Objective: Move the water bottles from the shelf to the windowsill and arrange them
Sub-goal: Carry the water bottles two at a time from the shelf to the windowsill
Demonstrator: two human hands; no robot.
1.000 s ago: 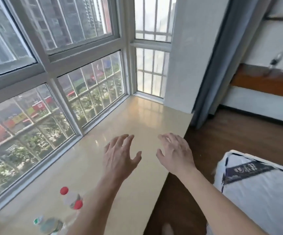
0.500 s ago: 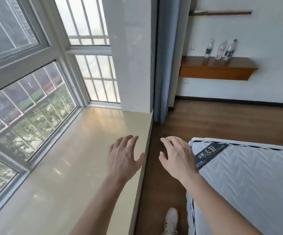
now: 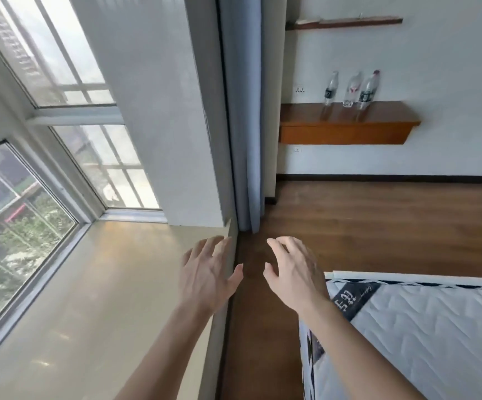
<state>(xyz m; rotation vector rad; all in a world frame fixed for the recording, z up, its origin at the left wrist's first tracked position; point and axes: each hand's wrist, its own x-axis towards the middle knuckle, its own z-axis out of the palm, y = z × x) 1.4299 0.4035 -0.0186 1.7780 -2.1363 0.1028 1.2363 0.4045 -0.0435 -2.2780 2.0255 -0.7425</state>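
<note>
Well, both hands are out in front, holding nothing. The left hand hovers over the edge of the windowsill with its fingers spread wide. The right hand hangs above the floor, fingers loosely bent and apart, just beside the corner of the mattress. Across the room three bottles stand upright in a close row on the wooden shelf, well apart from both hands. A curtain hangs between window and shelf.
</note>
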